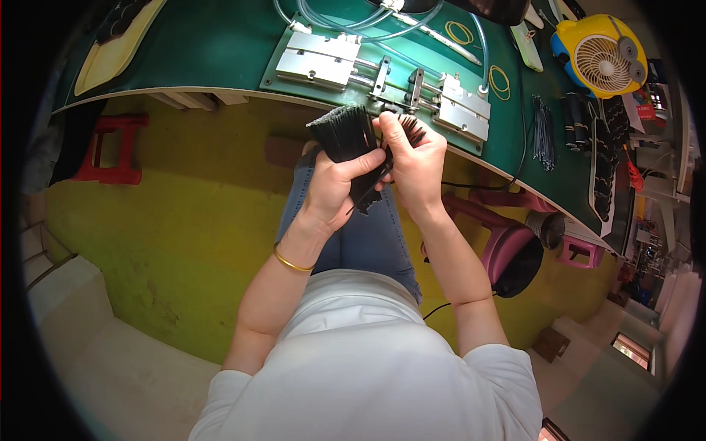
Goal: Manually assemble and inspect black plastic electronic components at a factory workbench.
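A thick bundle of thin black strips [344,138] is wrapped in my left hand [328,185], the thumb pressed across it. Its fanned upper ends stick out above the fingers, and a ragged lower end shows below them. Close beside it, my right hand [421,167] is closed with thumb and fingers on a smaller bunch of thin black strips [414,131]. Both hands are over my lap, just short of the bench edge. Beyond them sits a metal fixture [318,60] with two silver blocks, rods and small dark jaws on a green plate.
Clear air tubes [353,28] loop above the fixture on the green bench [198,44]. To the right lie dark strands [543,136], a yellow rubber band [500,82] and a yellow-blue fan [599,55]. Pink stools [500,242] and a red stool [110,151] stand beneath or beside the bench.
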A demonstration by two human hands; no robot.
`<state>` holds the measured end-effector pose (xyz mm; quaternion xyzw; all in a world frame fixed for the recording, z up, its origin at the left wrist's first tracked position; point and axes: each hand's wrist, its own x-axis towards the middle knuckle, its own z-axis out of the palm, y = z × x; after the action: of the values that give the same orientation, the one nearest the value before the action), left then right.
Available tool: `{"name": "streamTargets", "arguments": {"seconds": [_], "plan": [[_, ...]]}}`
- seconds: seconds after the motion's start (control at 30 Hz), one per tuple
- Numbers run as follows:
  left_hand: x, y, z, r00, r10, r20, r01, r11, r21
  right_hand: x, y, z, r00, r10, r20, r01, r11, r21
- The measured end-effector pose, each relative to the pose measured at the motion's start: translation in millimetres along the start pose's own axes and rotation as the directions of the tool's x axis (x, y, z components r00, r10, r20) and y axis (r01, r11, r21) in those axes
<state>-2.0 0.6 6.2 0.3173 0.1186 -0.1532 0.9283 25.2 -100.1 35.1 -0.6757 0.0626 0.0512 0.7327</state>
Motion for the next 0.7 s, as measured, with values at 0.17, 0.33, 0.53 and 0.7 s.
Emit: {"name": "streamTargets", "arguments": {"seconds": [0.17, 0.33, 0.53, 0.7], "plan": [[-0.4, -1.4, -1.2, 1.000, 0.000, -0.019, 0.001, 0.999, 0.032, -1.7, 1.1, 0.2, 1.000, -0.017, -0.018, 0.017, 1.000, -0.012], [2.3, -6.5, -2.8, 0.999, 0.018, -0.045, -0.018, 1.000, -0.016, 0.4, 0.6, 0.6, 0.997, 0.056, -0.060, -0.055, 0.998, 0.011], [3.9, -6.2, -1.0, 0.999, 0.033, -0.020, -0.033, 0.999, -0.024, 3.6, 3.3, -1.8, 0.995, 0.080, -0.065, -0.078, 0.996, 0.032], [4.0, -4.2, 1.6, 1.000, 0.022, -0.014, -0.022, 1.000, 0.008, 4.8, 3.7, -1.0, 0.992, 0.095, -0.082, -0.091, 0.994, 0.056]]}}
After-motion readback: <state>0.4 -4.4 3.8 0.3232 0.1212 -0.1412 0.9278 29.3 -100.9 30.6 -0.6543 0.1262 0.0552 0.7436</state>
